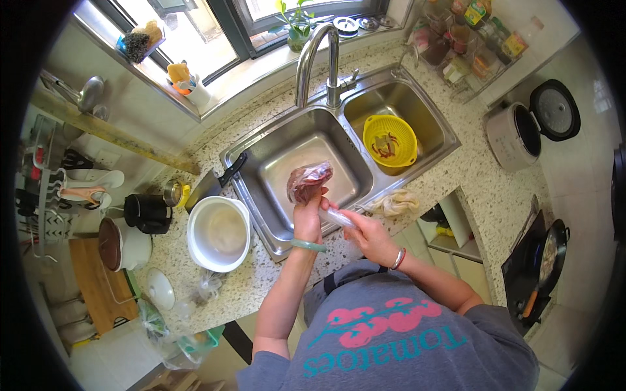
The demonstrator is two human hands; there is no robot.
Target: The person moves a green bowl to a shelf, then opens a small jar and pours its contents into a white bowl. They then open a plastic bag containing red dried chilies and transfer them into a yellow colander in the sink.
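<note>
Over the sink (274,166), both hands (339,225) grip bagged meat (309,180).

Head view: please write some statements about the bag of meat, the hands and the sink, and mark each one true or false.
1. The left hand holds a clear bag of red meat above the sink's left basin. True.
2. The right hand rests on the faucet. False: it pulls at the tail of the plastic bag, low beside the left hand.
3. A yellow colander sits in the right basin. True.
4. The white bowl stands inside the left basin. False: it stands on the counter, left of the sink.
5. The rice cooker has its lid open. True.
</note>
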